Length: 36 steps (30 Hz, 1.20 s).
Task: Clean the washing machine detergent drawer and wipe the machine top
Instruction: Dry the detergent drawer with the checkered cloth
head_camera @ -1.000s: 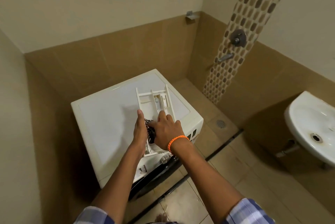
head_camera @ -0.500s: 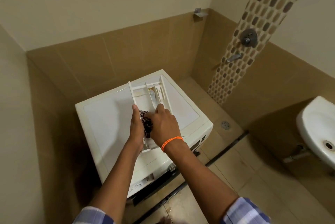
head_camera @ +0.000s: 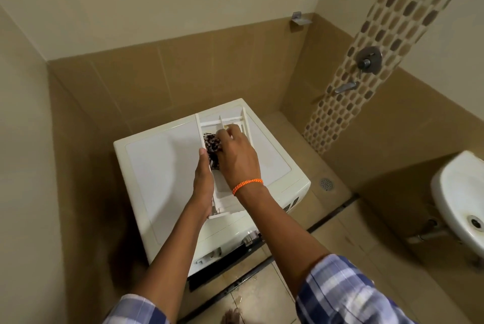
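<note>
Right hand (head_camera: 237, 157): pinching dark patterned cloth (head_camera: 212, 149), now deeper toward drawer's far end.
Left hand (head_camera: 203, 179): gripping left wall of white plastic detergent drawer (head_camera: 224, 194).
Drawer: atop white washing machine (head_camera: 162, 166).
Meaning: wiping progressing; machine top pending.

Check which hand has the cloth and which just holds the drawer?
The right hand, with the orange wrist band, presses the patterned cloth into the detergent drawer. The left hand holds no cloth; it grips the drawer's left wall.
</note>
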### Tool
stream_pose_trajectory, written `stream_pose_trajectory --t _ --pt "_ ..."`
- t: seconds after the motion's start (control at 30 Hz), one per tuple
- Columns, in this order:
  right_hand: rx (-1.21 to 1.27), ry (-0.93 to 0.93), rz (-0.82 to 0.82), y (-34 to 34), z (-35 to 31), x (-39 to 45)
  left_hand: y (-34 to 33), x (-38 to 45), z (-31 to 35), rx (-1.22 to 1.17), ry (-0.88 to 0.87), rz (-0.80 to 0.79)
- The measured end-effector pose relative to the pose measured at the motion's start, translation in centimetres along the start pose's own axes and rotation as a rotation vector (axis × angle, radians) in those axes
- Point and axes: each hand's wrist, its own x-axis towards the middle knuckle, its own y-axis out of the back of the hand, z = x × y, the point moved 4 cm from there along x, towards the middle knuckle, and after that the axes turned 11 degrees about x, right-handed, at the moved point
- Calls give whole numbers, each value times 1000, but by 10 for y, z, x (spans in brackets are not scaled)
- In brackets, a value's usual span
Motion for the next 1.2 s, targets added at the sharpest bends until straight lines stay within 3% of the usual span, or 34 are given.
stream_pose_trajectory --t 0.27,0.4,0.63,0.8,0.97,1.1,1.2 --pt "-22 110 -311 5 14 -48 0 -24 0 -24 18 68" --pt "-100 145 -442 4 23 -72 3 -25 -15 -83 131 139" --pt "-188 246 -376 14 29 -84 -21 -56 -14 -99 128 160" --pt "-246 257 -294 10 28 -83 -23 -70 -17 -4 23 186" --pt "-227 219 -141 13 14 -66 -25 -86 -13 44 -10 161" --pt "-199 123 -106 4 4 -66 -16 -87 -14 91 2 152" --pt "-94 154 -115 -1 -4 -69 2 -85 -12 136 -21 143"
